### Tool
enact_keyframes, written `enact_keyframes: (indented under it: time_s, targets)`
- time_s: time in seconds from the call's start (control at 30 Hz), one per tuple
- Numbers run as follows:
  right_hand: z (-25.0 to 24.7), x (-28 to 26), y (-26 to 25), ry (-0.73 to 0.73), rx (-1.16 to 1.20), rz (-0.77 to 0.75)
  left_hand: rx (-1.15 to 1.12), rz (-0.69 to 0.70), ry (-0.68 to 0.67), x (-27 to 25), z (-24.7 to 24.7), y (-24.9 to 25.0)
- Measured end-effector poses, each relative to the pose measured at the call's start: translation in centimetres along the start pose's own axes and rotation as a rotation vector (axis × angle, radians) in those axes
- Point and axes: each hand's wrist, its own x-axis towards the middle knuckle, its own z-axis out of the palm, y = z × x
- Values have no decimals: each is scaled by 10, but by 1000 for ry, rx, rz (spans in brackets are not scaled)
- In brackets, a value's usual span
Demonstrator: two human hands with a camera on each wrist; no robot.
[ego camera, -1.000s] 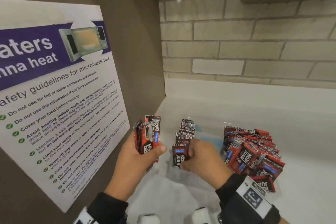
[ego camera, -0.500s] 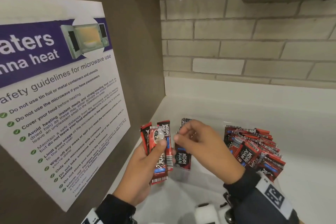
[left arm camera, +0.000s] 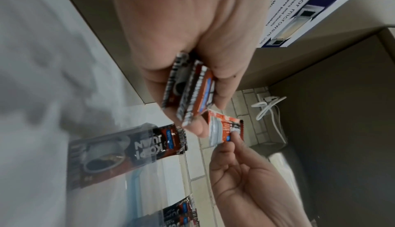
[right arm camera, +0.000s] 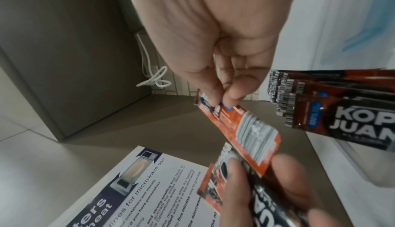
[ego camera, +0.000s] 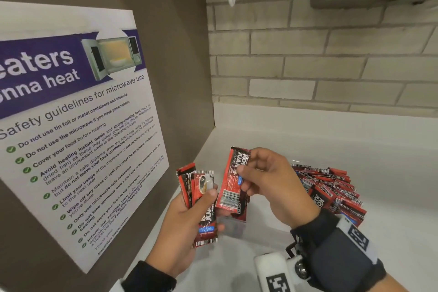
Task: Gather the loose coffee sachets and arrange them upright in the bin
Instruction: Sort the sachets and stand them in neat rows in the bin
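Sachets fill both our hands above the white desk (ego camera: 391,173). Our left hand (ego camera: 187,223) clasps a small bundle of red-and-black coffee sachets (ego camera: 201,199), thumb pressed on the front one, ends pointing up. Just beside it, our right hand (ego camera: 275,185) pinches a single sachet (ego camera: 233,180) between thumb and fingers, barcode end hanging down; its lower edge sits close to the bundle. Below the hands stands the clear plastic bin (left arm camera: 136,176) with sachets in it. To the right, a fanned heap of loose sachets (ego camera: 331,192) lies on the desk. A microwave safety poster (ego camera: 71,130) hangs on the brown panel at left
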Motion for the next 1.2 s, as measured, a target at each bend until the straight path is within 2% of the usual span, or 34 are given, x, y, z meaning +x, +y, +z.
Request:
enact_keyframes:
  time_s: [0.17,0.3,0.4,0.53,0.6,0.7,0.73,0.8,0.93,1.0,1.1,1.2]
  targets:
    - [-3,-3,-3,-38,21,-236,-106,-6,92,1,0,4]
    - [2,-11,7,-90,-152,-435,-166,21,34,-3,6,14]
    - [5,-16,16,-122,-294,-525,-104,86,-32,-7,12,19]
    - [-1,-18,7,-61,-437,-584,52,87,14,-5,5,19]
    - [-5,-18,-4,-19,-417,-558,149,58,-11,-6,-1,20]
    - [-12,-11,-16,-134,-424,-390,270,21,-96,-8,-4,24]
    - [-14,-10,-18,-159,-438,-332,265,26,-104,-8,-4,26]
    - [-17,-8,-19,-108,-409,-261,191,55,-86,-6,-3,29]
    - [-16,-10,-9,74,-209,-220,37,101,9,1,-2,29]
    - [-12,-14,-2,29,-184,-176,23,141,36,4,1,31]
    - [-8,-17,1,-105,-376,-150,155,221,63,13,5,34]
    - [-10,-15,-1,-89,-417,-173,258,287,73,22,6,35]
